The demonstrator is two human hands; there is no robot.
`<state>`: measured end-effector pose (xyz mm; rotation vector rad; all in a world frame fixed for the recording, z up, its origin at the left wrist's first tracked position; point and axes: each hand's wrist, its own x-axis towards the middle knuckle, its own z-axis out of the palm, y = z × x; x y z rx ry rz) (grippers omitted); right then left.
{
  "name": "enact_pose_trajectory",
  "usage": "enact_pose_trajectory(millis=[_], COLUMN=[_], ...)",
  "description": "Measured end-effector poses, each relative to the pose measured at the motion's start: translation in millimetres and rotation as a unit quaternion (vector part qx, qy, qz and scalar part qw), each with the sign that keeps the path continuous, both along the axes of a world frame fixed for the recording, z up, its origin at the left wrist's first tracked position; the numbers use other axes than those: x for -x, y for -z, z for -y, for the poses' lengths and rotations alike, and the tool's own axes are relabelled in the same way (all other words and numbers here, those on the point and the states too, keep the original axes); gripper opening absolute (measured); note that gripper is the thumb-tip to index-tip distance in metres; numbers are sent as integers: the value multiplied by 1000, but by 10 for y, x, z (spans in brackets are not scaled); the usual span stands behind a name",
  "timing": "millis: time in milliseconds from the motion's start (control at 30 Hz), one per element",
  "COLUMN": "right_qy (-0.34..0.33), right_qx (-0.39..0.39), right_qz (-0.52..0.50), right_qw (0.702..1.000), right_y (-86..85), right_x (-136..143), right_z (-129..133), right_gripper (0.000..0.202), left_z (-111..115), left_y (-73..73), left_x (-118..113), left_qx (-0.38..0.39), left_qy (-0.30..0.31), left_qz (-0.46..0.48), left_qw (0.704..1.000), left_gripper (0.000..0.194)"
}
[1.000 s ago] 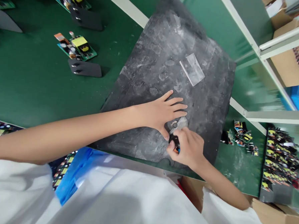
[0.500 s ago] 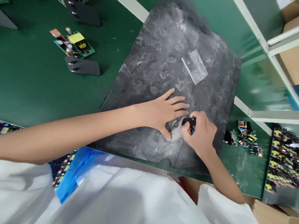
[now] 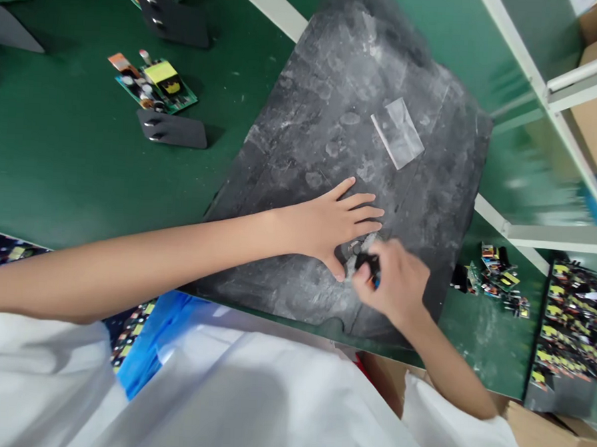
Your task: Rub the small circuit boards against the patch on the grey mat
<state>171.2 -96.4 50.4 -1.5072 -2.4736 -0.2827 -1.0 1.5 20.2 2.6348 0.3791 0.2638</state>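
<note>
Clearly, the right hand's grip was closed, its thumb and curled fingers wrapped around a small dark object with a fleck of orange and blue. The object sat between thumb and fingers, at the side of the grip facing the other hand — motion blur and the fingers hid most of its shape. Beneath it spread a scuffed black mat; whether the object touched that mat, one could not tell. The left hand held nothing: it lay palm down on the mat, fingers splayed, its thumb just beside the dark object. Farther up the mat lay a clear flat piece, apart from both hands. Left of the mat, on the green worktop, a circuit board stood near a dark grey pronged plate.
</note>
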Motion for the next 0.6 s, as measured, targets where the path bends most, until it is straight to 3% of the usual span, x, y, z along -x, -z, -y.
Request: enact_pose_trajectory(millis=[100,267,400,533,600], right_qy=[57,-22,59,-37,-27], right_qx=[-21,20,-17,26,14], right_qz=[-4,6,-8,5,-2], right_qw=[998,1000,998,999,1000], right_y=[3,-10,-7,-11,-9], right_x=[-25,10,11,42,23], right_z=[-17,34,9,33,14], right_gripper=[13,11,13,11,11], left_z=[4,-7,-16,-12,-12], left_y=[-22,-15,-2,-3,-5], left_x=[-4,-2,-10,-16,-18], left_qx=[6,1,4,4,5], left_qy=[5,2,4,2,1], left_qz=[-17,-4,-11,-2,-2], left_qw=[1000,1000,1000,1000,1000], left_gripper=[93,89,93,90,90])
